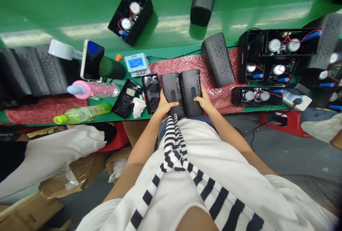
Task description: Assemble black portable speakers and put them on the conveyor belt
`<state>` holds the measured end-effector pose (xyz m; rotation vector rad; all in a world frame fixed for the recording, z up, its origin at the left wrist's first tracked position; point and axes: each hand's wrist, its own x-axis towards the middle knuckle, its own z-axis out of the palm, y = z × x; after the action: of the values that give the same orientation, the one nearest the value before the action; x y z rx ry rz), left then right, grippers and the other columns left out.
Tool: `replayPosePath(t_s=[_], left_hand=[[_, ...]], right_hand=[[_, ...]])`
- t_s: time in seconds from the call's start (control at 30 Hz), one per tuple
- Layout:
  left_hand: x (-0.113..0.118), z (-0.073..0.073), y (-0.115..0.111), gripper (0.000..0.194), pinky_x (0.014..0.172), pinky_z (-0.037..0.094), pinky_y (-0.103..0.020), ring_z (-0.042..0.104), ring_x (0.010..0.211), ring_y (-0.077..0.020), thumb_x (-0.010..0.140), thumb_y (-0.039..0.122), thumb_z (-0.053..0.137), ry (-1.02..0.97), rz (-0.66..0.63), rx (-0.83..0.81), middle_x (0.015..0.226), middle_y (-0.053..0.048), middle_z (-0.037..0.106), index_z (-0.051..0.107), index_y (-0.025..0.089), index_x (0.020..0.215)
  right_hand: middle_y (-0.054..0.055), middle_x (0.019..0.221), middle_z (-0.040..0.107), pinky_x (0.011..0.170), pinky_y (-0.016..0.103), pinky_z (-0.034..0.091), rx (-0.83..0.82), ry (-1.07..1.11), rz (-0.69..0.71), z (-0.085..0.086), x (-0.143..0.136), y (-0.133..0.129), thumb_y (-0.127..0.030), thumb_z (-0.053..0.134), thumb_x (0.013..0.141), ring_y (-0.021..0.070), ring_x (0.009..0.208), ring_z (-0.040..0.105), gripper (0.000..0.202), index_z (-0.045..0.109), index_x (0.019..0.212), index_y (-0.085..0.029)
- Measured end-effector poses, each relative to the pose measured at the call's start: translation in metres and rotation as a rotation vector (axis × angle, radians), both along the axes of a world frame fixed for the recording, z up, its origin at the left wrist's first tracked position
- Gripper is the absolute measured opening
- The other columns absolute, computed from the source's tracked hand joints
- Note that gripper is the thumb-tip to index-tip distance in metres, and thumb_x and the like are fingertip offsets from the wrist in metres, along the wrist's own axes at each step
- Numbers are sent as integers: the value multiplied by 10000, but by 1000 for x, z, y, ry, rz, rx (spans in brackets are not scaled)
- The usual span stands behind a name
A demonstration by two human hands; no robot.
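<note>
Two black speakers stand side by side at the bench's front edge, close against my body. My left hand (pixel 165 105) is closed round the side of the left speaker (pixel 171 85), its thumb across the lower front. My right hand (pixel 204 100) grips the right speaker (pixel 190 85) by its outer side, thumb near a small bluish light. The fingers behind both speakers are partly hidden. Just left of my left hand lies an open black casing with two round drivers (pixel 152 88). Beyond my right hand, a black speaker with a textured grille (pixel 218 60) rests on red bubble wrap (pixel 177 63).
A light-blue meter with a lit screen (pixel 135 62) sits behind the casing. Leftward are white crumpled tissue (pixel 139 107), a green bottle (pixel 82 113), a pink bottle (pixel 98 90) and a phone (pixel 92 60). Open speaker housings (pixel 258 95) with red wires are stacked at right.
</note>
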<state>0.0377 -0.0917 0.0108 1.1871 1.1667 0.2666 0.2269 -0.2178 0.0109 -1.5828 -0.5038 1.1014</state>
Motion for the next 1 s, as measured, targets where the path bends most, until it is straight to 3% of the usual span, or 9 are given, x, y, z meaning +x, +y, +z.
replayPosePath(t_s=[0.53,0.73,0.9,1.0], left_hand=[[2,3,0,1216,1122,314,-414,450,1287,-276,421,134,838,42,7,6,1454,-156,386,182,198,1442],[2,4,0,1237,1120,319,-401,437,1297,-291,406,140,833,37,15,1,1455,-197,370,162,127,1446],[2,5,0,1241,1120,319,-400,442,1297,-282,416,122,828,37,25,-15,1452,-164,387,158,176,1459],[3,6,1,1254,1122,316,-395,448,1288,-286,416,130,827,47,12,-12,1438,-188,395,138,125,1464]], right_hand=[[-32,1501,381,1175,353,234,20,2,-8,2,-1,3,-223,544,557,218,1411,277,887,370,1427,-240],[-28,1497,386,1165,351,251,6,-3,-8,4,-1,3,-228,541,554,219,1397,301,883,373,1421,-241],[-19,1509,363,1166,349,247,-14,-7,-5,5,-1,4,-237,537,547,222,1401,293,896,362,1425,-223],[-11,1508,365,1170,351,238,-29,-19,11,5,2,2,-246,539,549,222,1402,291,902,349,1430,-216]])
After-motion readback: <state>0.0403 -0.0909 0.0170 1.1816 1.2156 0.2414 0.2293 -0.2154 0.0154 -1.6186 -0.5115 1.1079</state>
